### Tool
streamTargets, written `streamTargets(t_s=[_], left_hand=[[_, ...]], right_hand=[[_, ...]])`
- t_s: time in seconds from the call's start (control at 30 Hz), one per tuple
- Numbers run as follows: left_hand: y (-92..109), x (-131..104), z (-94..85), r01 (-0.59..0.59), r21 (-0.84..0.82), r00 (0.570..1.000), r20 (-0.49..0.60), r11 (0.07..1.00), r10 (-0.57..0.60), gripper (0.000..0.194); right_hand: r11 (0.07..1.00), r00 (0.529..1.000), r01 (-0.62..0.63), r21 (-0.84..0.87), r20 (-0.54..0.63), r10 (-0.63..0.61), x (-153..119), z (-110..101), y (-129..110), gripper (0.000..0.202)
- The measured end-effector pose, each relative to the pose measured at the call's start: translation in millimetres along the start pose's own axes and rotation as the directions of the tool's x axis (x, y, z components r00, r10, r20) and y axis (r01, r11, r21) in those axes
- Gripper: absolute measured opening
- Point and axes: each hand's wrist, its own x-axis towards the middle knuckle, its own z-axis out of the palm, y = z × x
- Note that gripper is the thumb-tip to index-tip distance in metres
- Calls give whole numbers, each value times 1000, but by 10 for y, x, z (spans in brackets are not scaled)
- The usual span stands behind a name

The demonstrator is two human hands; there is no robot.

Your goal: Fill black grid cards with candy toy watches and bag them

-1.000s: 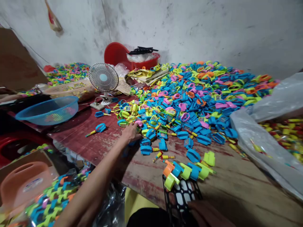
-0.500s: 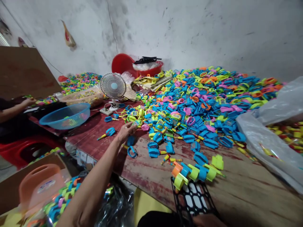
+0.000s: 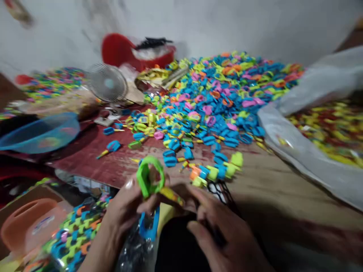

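While the left grip (image 3: 124, 204) holds a rounded green plastic band (image 3: 142, 182), the right grip's (image 3: 222, 223) state is indeterminable; oval label (image 3: 42, 224) left of band, illegible.

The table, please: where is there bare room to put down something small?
Bare patches: right front, between the toy row and the plastic bag; left, between the blue basin and the loose blue toys. Crowded: the middle and back, under the toy pile.
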Motion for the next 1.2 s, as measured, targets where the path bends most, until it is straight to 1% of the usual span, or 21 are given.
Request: streamTargets(t_s=[0.03,0.1,0.17,0.23,0.33,0.4,0.43,0.47,0.5,0.53,0.57,0.6,0.63,0.67,0.73,0.8,0.83,0.93,1.03,1.13,1.2], left_hand=[[-145,-180,91,94,27,994,45,995,-95,32],[-413,-464,170,226,67,971,69,972,-230,34],[-635,-624,160,312,98,946,59,945,-318,39],[-787,-677,140,374,140,918,81,917,-388,42],[-826,-626,196,400,226,882,168,888,-440,41],[-737,-548,287,352,306,888,190,885,-419,40],[-675,-502,338,303,357,910,168,884,-379,38],[-610,-454,385,240,422,939,126,874,-319,36],[-551,-401,427,169,498,970,71,851,-234,34],[-503,-343,460,98,583,991,15,807,-131,35],[-470,-281,485,32,667,1000,-22,745,-23,38],[-454,-215,502,-33,741,997,-24,671,75,44],[-453,-146,513,-97,800,989,12,593,145,51],[-467,-77,520,-166,840,978,74,517,194,55],[-524,50,528,-313,868,941,228,386,250,59],[-601,145,535,-409,863,901,332,297,279,58],[-642,176,540,-429,859,892,353,278,284,57],[-770,218,565,-442,841,879,336,313,338,46],[-901,232,609,-462,828,837,291,317,463,31],[-1027,259,652,-489,839,770,286,239,570,28],[-1097,277,663,-496,852,717,293,167,633,27]], right_hand=[[998,999,-29,59,44,26,9,3,-53,41],[975,978,-109,192,197,70,-6,8,-101,30],[940,928,-195,281,362,84,-68,-14,-87,22],[923,869,-245,296,490,74,-157,-68,-39,17],[908,803,-306,287,591,84,-266,-160,69,10],[867,773,-403,293,616,152,-298,-200,166,10],[844,769,-450,292,607,201,-304,-211,224,9],[833,786,-474,286,564,253,-304,-216,291,7],[840,821,-469,272,484,302,-302,-212,364,6],[863,863,-443,244,375,337,-295,-200,443,7],[892,901,-406,200,249,354,-286,-177,523,9],[917,927,-369,150,137,350,-274,-143,601,11],[937,943,-334,104,55,329,-260,-98,672,13],[949,952,-307,74,11,307,-245,-43,732,15],[959,961,-273,74,-28,275,-214,83,817,18],[962,963,-255,100,-61,262,-188,208,860,20],[960,962,-256,109,-71,265,-178,260,874,20],[960,960,-259,106,-82,268,-159,357,907,16],[974,970,-225,41,-88,228,-149,386,938,16],[987,984,-154,-45,-94,149,-139,394,948,17],[987,986,-151,-60,-77,146,-129,397,944,17]])
